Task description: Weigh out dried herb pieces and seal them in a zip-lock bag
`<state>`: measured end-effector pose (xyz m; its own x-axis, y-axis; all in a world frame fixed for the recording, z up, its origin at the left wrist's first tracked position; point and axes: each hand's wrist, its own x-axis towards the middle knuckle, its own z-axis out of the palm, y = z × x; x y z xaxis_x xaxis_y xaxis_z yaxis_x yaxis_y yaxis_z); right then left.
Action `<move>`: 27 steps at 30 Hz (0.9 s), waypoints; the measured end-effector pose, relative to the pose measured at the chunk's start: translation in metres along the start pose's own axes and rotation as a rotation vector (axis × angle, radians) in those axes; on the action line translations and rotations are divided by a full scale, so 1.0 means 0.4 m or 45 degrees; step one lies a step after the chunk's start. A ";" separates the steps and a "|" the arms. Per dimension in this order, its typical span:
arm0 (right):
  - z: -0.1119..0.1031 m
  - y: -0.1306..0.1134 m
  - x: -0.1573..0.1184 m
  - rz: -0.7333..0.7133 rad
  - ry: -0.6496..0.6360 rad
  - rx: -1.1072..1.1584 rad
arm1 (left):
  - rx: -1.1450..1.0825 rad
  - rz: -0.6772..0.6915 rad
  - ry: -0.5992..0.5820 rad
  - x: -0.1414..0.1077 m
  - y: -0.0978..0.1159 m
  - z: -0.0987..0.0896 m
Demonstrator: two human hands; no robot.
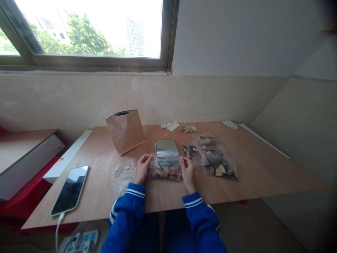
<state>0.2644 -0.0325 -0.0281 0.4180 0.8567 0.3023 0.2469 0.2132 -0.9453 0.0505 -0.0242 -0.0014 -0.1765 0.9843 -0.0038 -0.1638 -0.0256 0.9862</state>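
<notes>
Big wooden table (263, 168), kitchen scale (167, 147) mid-table. Kraft paper bag (125, 131) left of the scale, filled zip bags (217, 165) right of it. Just in front, left hand (142, 169) and right hand (188, 174) pinch opposite edges of a zip bag of dried chunks (165, 171).

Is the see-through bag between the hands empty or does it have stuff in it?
It has stuff in it: the clear zip bag shows brown chunks lying inside, while the left hand and right hand hold its sides.
</notes>
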 end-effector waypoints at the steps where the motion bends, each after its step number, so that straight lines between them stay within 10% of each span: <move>1: 0.000 0.001 0.000 0.003 0.007 0.007 | 0.010 0.003 0.002 -0.001 0.001 0.000; 27: -0.005 -0.012 -0.010 -0.054 0.012 -0.050 | 0.067 0.029 0.066 -0.005 0.000 -0.002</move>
<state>0.2632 -0.0379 -0.0247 0.4148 0.8427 0.3433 0.2983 0.2305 -0.9262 0.0501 -0.0264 -0.0015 -0.2301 0.9731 0.0111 -0.1083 -0.0369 0.9934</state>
